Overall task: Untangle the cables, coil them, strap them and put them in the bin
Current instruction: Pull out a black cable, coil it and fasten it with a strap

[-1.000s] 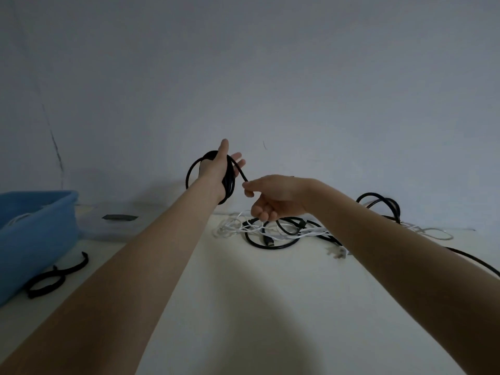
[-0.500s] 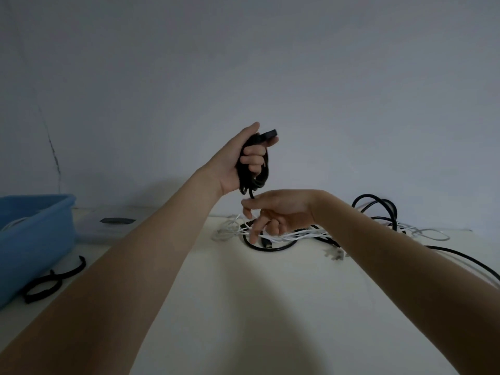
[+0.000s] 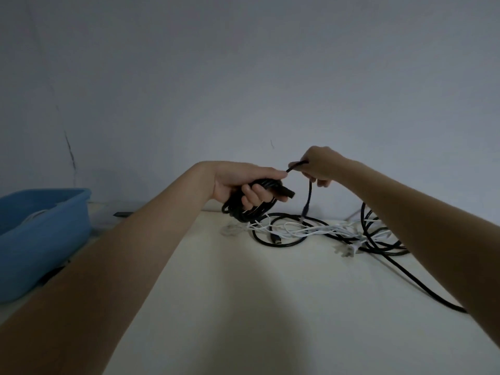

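**Both hands on a black cable above the table, tangle waiting behind**

Nearest the camera two bare forearms reach forward over the pale table; its front stretch lies bare between them, in soft shadow; the right forearm covers part of the table's right side.

At the left edge sits the blue bin, its rim towards the wall; something pale shows inside, too dim to name; a dark strip lies on the table just beside its near corner, partly hidden by the left forearm.

Further out, the left hand is curled round a coil of black cable, held just above the table; a dark plug sticks out to the right past the fingers. The right hand pinches the free end of the same cable, close beside the left thumb; a short length with a small plug hangs straight down from it.

Below and beyond the hands lies the tangle: black loops crossed with thin white cables, resting on the table near its far edge; one black strand trails along the table under the right forearm.

Behind stands a plain grey wall with a thin dark crack at left; no writing is readable anywhere.
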The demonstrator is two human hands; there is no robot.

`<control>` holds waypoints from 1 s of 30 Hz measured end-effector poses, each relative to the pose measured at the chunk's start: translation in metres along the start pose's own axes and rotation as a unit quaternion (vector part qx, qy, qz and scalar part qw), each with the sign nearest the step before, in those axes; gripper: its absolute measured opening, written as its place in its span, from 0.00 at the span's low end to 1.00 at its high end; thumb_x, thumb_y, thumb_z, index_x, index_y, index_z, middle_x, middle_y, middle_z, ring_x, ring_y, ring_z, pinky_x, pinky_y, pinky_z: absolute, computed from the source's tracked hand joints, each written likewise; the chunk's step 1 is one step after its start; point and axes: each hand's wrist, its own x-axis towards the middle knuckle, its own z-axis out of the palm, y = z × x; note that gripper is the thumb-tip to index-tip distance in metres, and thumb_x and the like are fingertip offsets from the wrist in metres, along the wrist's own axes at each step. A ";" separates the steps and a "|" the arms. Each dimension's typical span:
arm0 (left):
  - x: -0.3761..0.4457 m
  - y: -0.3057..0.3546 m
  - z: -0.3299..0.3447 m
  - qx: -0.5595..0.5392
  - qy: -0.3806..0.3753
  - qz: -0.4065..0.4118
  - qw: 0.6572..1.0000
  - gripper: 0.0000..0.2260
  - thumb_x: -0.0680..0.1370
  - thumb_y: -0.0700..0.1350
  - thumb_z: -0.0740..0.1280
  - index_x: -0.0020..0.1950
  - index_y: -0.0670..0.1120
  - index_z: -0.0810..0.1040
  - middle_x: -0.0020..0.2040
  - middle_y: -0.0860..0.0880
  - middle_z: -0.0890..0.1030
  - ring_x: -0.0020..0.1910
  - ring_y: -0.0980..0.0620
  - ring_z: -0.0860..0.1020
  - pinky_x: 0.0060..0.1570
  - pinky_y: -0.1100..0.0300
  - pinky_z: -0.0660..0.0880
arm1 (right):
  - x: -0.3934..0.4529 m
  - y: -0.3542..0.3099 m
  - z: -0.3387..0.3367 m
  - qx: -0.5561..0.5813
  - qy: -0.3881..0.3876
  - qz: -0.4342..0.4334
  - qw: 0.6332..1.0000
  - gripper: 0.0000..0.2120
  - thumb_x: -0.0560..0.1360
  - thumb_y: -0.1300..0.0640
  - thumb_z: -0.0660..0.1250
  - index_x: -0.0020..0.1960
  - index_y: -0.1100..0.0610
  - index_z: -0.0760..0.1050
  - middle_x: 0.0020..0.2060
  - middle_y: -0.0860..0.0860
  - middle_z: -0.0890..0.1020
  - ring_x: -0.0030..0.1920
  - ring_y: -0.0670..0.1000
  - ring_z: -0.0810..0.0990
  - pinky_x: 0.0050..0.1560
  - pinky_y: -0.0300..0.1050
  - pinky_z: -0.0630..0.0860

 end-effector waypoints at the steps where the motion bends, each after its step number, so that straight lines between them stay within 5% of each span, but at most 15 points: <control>1: 0.003 -0.003 -0.002 -0.009 0.017 -0.009 1.000 0.18 0.79 0.55 0.56 0.48 0.40 0.74 0.22 0.56 0.62 0.16 0.61 0.59 0.18 0.70 0.58 | -0.001 -0.003 0.000 -0.023 0.010 -0.007 1.000 0.20 0.78 0.46 0.61 0.35 0.60 0.73 0.31 0.53 0.76 0.32 0.54 0.78 0.33 0.43 0.74; 5: 0.018 -0.015 -0.003 -0.058 0.089 -0.056 0.993 0.21 0.80 0.58 0.55 0.48 0.40 0.73 0.23 0.54 0.65 0.17 0.61 0.62 0.18 0.70 0.63 | -0.001 -0.022 -0.004 -0.151 0.126 -0.054 0.979 0.11 0.75 0.52 0.68 0.52 0.58 0.78 0.51 0.56 0.74 0.61 0.58 0.68 0.48 0.49 0.70; 7: 0.025 -0.023 -0.007 -0.129 0.131 -0.042 0.982 0.23 0.79 0.61 0.55 0.45 0.40 0.71 0.23 0.53 0.67 0.17 0.60 0.64 0.19 0.69 0.66 | 0.001 -0.029 -0.010 -0.192 0.160 -0.047 0.967 0.15 0.75 0.49 0.67 0.56 0.57 0.77 0.61 0.57 0.67 0.65 0.61 0.60 0.58 0.54 0.67; 12: 0.034 -0.037 -0.017 -0.286 0.259 0.059 0.920 0.23 0.77 0.64 0.58 0.41 0.43 0.67 0.27 0.48 0.73 0.20 0.54 0.70 0.25 0.66 0.73 | -0.006 -0.040 -0.011 -0.262 0.184 -0.060 0.945 0.17 0.78 0.46 0.60 0.59 0.57 0.75 0.66 0.60 0.63 0.68 0.62 0.57 0.65 0.60 0.59; 14: 0.037 -0.036 -0.021 -0.320 0.301 0.094 0.893 0.22 0.76 0.63 0.60 0.42 0.42 0.67 0.28 0.47 0.73 0.20 0.53 0.71 0.25 0.65 0.73 | -0.010 -0.042 -0.008 -0.240 0.155 -0.066 0.956 0.18 0.80 0.46 0.57 0.60 0.58 0.74 0.63 0.60 0.69 0.64 0.62 0.65 0.62 0.56 0.64; 16: 0.038 -0.033 -0.025 -0.345 0.342 0.127 0.865 0.21 0.76 0.61 0.62 0.41 0.42 0.67 0.27 0.47 0.72 0.22 0.52 0.70 0.28 0.62 0.73 | -0.011 -0.041 -0.004 -0.129 0.087 -0.068 0.986 0.18 0.81 0.47 0.54 0.53 0.61 0.74 0.50 0.59 0.80 0.47 0.56 0.79 0.47 0.46 0.73; 18: 0.040 -0.031 -0.029 -0.360 0.380 0.151 0.839 0.21 0.76 0.59 0.64 0.37 0.42 0.67 0.24 0.48 0.72 0.24 0.52 0.70 0.33 0.60 0.72 | -0.012 -0.041 0.002 0.007 -0.018 -0.063 0.998 0.20 0.82 0.49 0.53 0.42 0.61 0.73 0.31 0.55 0.82 0.25 0.48 0.78 0.30 0.38 0.73; 20: 0.040 -0.031 -0.033 -0.354 0.419 0.165 0.820 0.20 0.77 0.57 0.65 0.37 0.42 0.68 0.27 0.48 0.73 0.26 0.52 0.71 0.29 0.61 0.73 | -0.013 -0.043 0.011 0.099 -0.100 -0.081 0.987 0.20 0.82 0.51 0.53 0.37 0.60 0.72 0.21 0.51 0.79 0.18 0.45 0.72 0.25 0.36 0.70; 24: 0.040 -0.028 -0.035 -0.357 0.433 0.174 0.809 0.18 0.76 0.56 0.67 0.38 0.43 0.71 0.32 0.49 0.75 0.29 0.54 0.74 0.29 0.63 0.73 | -0.022 -0.049 0.033 0.184 -0.218 -0.123 0.950 0.16 0.82 0.56 0.53 0.39 0.60 0.71 0.25 0.52 0.79 0.23 0.48 0.73 0.29 0.38 0.72; 27: 0.040 -0.018 -0.025 -0.470 0.347 0.255 0.770 0.13 0.77 0.46 0.68 0.37 0.41 0.71 0.30 0.48 0.73 0.28 0.53 0.76 0.34 0.62 0.78 | -0.024 -0.048 0.051 0.210 -0.270 -0.131 0.931 0.14 0.82 0.56 0.53 0.44 0.61 0.72 0.31 0.55 0.80 0.27 0.49 0.75 0.31 0.38 0.75; 30: 0.034 -0.011 -0.019 -0.440 0.242 0.272 0.821 0.11 0.80 0.45 0.63 0.40 0.42 0.70 0.24 0.52 0.70 0.20 0.59 0.70 0.23 0.68 0.71 | -0.021 -0.040 0.061 0.201 -0.282 -0.113 0.931 0.13 0.81 0.55 0.56 0.59 0.61 0.72 0.37 0.56 0.81 0.31 0.50 0.77 0.36 0.39 0.77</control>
